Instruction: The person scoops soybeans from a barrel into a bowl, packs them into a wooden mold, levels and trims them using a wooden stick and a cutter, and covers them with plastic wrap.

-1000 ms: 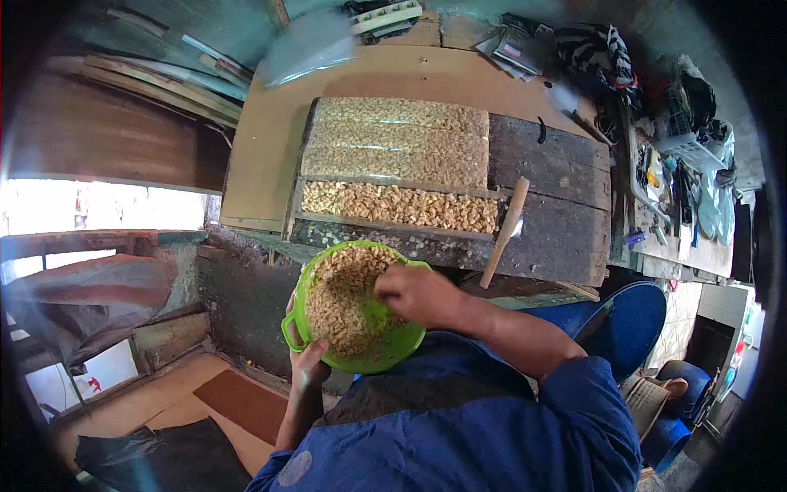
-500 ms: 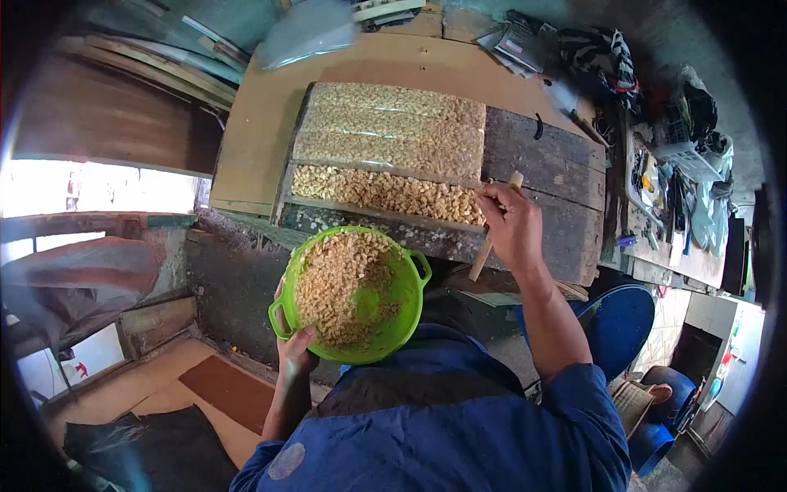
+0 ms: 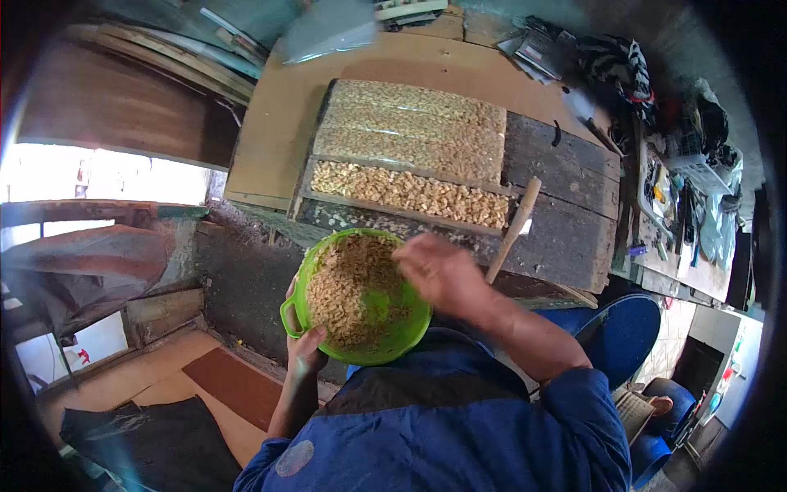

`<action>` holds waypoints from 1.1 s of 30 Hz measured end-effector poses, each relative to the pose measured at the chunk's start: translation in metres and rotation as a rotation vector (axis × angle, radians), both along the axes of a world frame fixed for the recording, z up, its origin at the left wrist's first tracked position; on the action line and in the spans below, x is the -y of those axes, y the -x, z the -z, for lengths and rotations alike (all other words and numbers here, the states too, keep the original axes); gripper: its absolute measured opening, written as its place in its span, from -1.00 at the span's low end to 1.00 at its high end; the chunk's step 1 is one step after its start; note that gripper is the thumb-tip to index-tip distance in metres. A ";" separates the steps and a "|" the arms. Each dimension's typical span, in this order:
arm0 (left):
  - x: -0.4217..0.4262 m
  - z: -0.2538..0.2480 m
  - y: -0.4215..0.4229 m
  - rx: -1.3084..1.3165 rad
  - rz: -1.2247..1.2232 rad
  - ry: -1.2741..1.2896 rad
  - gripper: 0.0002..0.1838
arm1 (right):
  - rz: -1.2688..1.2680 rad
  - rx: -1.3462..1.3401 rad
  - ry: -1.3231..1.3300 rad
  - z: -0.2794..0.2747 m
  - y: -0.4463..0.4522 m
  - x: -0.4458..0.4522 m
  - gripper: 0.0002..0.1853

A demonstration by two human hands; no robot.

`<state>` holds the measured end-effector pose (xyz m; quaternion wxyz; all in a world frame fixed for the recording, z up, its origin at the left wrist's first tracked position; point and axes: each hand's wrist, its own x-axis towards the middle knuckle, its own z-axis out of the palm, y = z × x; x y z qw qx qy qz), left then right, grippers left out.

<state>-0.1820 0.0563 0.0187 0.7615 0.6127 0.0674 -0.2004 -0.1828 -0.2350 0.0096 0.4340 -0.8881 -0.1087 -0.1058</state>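
My left hand (image 3: 307, 348) is closed on the left side of a green plastic bowl with loop handles (image 3: 415, 321). Pale, crumbly flakes (image 3: 338, 287) lie in the bowl, heaped toward its left. My right hand (image 3: 443, 275) is over the bowl's right rim, its fingers blurred and partly hidden, so I cannot see whether they hold anything. Beyond the bowl, an uncovered row of chunky crumbs (image 3: 410, 193) fills the near strip of a wooden frame. Several rows under clear plastic film (image 3: 410, 131) lie behind it. A wooden stick (image 3: 521, 220) rests at the row's right end, touched by neither hand.
Dark wooden boards (image 3: 566, 176) extend right of the rows. A blue barrel (image 3: 623, 336) stands below them at the right. Clear plastic sheets (image 3: 332, 33) lie at the back, and a cluttered side table (image 3: 689, 254) is at the far right.
My right hand has moved from the right end of the uncovered row down and left to the bowl. The stick and the bowl look nearly unchanged; the view has shifted slightly.
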 end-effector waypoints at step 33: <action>-0.200 0.074 -0.068 0.089 -0.099 0.389 -0.14 | 0.460 -0.292 0.046 -0.002 -0.094 0.002 -0.81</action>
